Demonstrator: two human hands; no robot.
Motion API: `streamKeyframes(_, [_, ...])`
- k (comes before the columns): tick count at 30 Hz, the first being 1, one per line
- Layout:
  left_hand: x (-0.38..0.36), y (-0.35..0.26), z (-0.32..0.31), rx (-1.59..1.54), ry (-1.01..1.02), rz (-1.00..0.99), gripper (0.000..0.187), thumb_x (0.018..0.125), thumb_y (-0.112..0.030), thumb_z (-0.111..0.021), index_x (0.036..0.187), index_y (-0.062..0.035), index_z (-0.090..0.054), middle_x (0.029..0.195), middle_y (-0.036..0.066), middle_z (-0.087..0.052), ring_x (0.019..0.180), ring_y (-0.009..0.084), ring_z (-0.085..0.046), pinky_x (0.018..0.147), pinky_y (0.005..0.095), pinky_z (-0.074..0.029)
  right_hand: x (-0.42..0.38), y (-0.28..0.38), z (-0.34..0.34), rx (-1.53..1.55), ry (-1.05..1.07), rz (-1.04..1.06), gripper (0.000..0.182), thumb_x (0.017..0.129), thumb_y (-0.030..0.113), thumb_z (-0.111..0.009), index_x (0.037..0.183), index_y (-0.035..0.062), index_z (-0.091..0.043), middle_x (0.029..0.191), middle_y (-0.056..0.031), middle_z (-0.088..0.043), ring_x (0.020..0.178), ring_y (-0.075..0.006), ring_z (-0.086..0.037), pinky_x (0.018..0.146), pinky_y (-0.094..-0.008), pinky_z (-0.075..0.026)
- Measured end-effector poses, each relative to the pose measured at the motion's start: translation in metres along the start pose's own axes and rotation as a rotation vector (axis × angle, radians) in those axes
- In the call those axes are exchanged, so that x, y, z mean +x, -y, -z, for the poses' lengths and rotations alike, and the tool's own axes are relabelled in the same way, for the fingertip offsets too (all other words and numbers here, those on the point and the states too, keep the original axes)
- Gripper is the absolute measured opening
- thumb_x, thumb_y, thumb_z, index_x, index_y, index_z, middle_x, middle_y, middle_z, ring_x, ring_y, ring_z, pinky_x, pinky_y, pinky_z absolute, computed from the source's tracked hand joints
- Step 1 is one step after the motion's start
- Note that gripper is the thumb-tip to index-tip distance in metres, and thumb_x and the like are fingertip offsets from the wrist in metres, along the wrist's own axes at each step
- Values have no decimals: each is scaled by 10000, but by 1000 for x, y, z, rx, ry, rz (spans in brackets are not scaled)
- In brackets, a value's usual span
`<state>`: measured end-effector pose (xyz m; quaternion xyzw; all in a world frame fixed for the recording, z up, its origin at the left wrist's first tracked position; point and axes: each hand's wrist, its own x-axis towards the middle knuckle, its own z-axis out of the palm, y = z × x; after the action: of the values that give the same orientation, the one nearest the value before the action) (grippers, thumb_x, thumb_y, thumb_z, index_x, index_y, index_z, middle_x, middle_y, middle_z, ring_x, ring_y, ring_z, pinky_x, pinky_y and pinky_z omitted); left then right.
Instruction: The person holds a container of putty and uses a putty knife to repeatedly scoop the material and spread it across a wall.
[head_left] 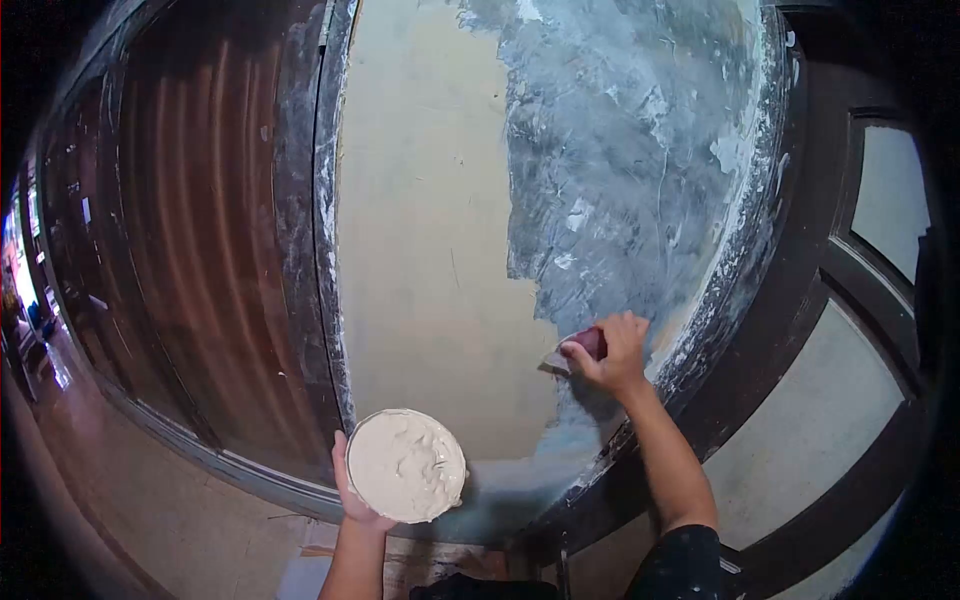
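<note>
My right hand (615, 355) grips the dark red handle of a putty knife (585, 346), its blade against the wall at the lower edge of the beige coat. Below and to the left, my left hand (358, 490) holds a round container of cream putty (405, 465) from its left side and underneath. Smooth beige putty (430, 250) covers the left part of the wall panel. The right part shows a blotchy blue-grey surface (620, 160) with white smears. Between the two parts runs a jagged border.
Dark framed glass with brown curtains (215, 240) stands at the left. To the right is a dark wooden door frame (790, 330) with pale panels. A white-spattered edge borders the wall. Tiled floor (190, 500) shows at the lower left.
</note>
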<state>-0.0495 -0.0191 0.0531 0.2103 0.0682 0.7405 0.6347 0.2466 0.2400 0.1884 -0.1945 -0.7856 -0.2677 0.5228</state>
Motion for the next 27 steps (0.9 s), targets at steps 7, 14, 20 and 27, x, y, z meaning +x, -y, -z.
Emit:
streamKeyframes(7, [4,1,-8,-26,13,42,971,989,-801,-325,1541,-18,-480,1521,235,-551,1346,447,-576,1106,621,-489,31,2,-7,-101,-98,-132,448,768,439,-898,950,101,-668,892,-45,-618,864,-277,-550,860,-440,-329])
streamKeyframes(14, [4,4,6,4,-43,19,992,928,-858,-393,1545,-88,-487,1521,282,-526,1241,628,-568,852,871,-470,-7,-3,-8,-58,231,167,438,737,452,-908,892,123,-664,858,-46,-598,837,-275,-539,829,-442,-330])
streamKeyframes(20, [0,-1,-18,-44,204,77,978,982,-812,-335,1547,-25,-472,1529,230,-542,1345,447,-579,1102,629,-493,41,-5,-11,-133,-80,-28,449,759,477,-894,915,117,-676,857,-44,-620,842,-273,-548,825,-438,-329])
streamKeyframes(27, [-1,0,-8,-137,4,58,987,936,-853,-387,1538,-79,-500,1526,282,-524,1257,613,-568,877,866,-465,-4,3,-14,-112,231,164,448,756,536,-872,899,151,-692,843,-24,-613,844,-260,-560,814,-464,-334])
